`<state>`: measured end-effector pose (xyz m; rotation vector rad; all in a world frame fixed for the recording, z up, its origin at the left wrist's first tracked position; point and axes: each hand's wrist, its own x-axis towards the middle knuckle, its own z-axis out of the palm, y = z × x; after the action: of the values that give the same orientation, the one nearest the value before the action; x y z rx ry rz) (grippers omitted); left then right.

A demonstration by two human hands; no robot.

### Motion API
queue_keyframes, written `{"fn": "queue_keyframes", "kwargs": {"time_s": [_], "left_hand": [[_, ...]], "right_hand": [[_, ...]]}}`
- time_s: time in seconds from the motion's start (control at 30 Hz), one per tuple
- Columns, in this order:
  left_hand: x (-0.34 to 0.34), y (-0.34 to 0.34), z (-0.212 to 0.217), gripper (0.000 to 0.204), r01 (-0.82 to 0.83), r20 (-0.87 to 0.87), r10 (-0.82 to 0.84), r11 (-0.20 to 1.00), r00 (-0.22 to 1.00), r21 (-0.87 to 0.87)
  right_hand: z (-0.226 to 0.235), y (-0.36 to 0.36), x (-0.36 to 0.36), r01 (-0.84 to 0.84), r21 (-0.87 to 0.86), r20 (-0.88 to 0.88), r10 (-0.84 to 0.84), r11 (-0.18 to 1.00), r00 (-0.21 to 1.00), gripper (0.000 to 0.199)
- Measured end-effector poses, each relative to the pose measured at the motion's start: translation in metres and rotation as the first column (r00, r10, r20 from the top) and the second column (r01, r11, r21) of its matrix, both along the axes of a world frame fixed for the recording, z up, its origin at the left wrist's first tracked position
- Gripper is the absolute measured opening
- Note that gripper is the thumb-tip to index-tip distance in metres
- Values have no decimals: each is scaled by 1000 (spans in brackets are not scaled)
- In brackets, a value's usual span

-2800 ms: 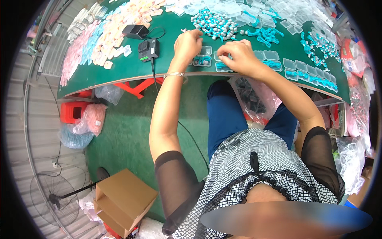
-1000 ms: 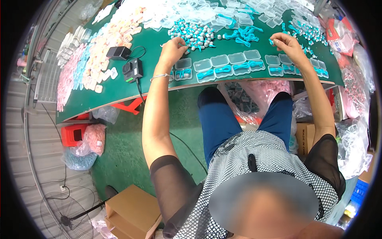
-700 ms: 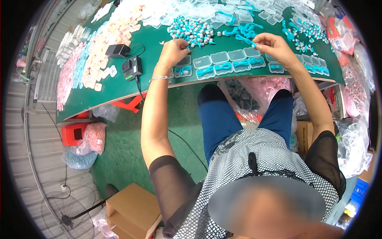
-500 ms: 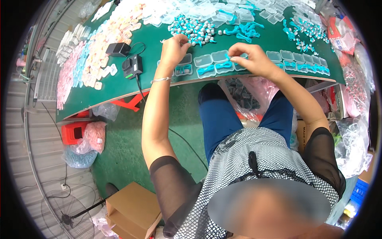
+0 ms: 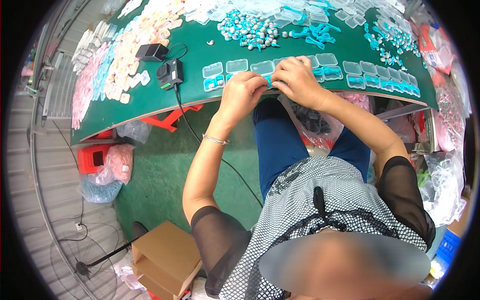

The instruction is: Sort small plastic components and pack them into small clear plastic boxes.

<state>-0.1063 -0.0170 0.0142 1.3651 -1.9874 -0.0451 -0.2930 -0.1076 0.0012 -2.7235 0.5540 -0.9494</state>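
Observation:
My left hand (image 5: 241,95) and my right hand (image 5: 299,83) meet over a row of open clear plastic cases at the table's near edge. Fingertips of both pinch a small turquoise cord (image 5: 270,81), whose ends my fingers hide. Just left of my left hand, an open case (image 5: 214,83) holds turquoise cord and small grey-white pieces. To the right of my right hand, another case (image 5: 331,73) contains a turquoise cord, its lid laid back. Beyond my hands lies a heap of small grey-and-turquoise pieces (image 5: 247,31), beside a pile of loose turquoise cords (image 5: 316,34).
More filled cases (image 5: 382,80) line the edge at right. Black boxes with cables, one a camera-like device (image 5: 170,74), stand at left. Peach, pink and blue cases (image 5: 135,50) cover the table's left. A cardboard box (image 5: 167,257) and a fan (image 5: 82,267) are on the floor.
My left hand has come from the heap of small pieces toward me and right, meeting my right hand. My right hand has shifted left. The leftmost case is now uncovered.

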Motion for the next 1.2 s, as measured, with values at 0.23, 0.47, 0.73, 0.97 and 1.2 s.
{"fn": "queue_keyframes", "kwargs": {"time_s": [0.23, 0.47, 0.73, 0.97, 1.2], "left_hand": [[-7, 5, 0, 10, -129, -27, 130, 991, 991, 38], [-7, 4, 8, 11, -165, 83, 160, 984, 984, 64], [16, -68, 12, 14, -423, 30, 423, 895, 905, 143], [23, -106, -2, 16, -595, 309, 525, 776, 793, 208], [45, -103, -10, 24, -389, -15, 394, 912, 919, 128]], "right_hand": [[3, 0, 4, 7, -10, -22, -7, 1000, 1000, 6], [5, -1, 0, 0, -26, -32, -1, 1000, 999, 5], [18, -11, -22, -4, 26, 7, 4, 1000, 1000, 7], [30, -32, -72, 92, 22, 13, -93, 995, 996, 5], [40, -84, -148, 206, 121, 87, -217, 971, 972, 8]]}}
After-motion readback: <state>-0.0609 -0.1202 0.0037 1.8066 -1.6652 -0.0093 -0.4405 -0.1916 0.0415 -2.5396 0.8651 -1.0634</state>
